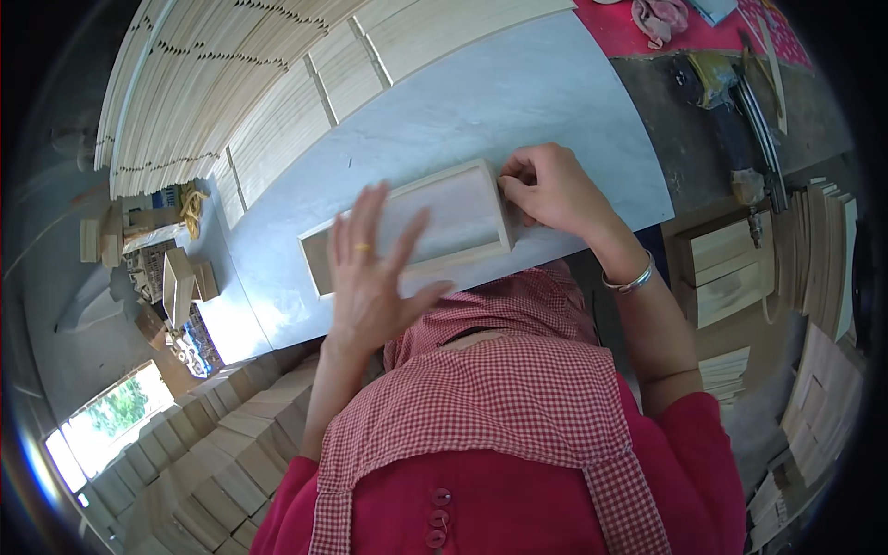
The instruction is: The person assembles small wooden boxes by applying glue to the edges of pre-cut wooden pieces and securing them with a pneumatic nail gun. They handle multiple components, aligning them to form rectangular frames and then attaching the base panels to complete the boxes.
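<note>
We judge step in hand: working at right end of wooden frame (500,217), which lies on pale table (527,97) between our 2 hands. Left hand (363,277) spread loose, blurred, over frame's left part; contact, we cannot tell. Right hand (558,191) curled at end wall; whether pinching anything, hidden. Next move calls for steady, light touch. Frame: long rectangle, thin bare wood. Table: smooth, faintly marbled. Slats (199,83) beyond: straight, pale, closely stacked.
</note>
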